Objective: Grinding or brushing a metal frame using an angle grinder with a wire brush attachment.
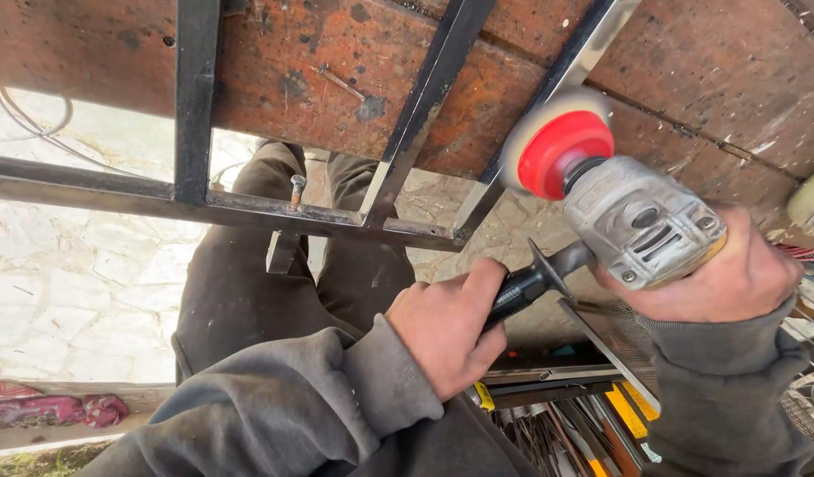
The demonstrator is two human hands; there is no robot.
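At frame bar (548, 88) | left hand (447, 327), right hand (734, 274) clenched round grinder (641, 221) | disc (557, 146) on edge

A rusty brown counter (336, 79), spotted and scratched, is seen across the top of the view. A dark metal frame (195, 106) of flat bars is laid on it, its cross rail overhanging the counter's edge. One bar (592, 35), at the right, is polished bright. A thin nail (341, 82) is seen lying between two bars.
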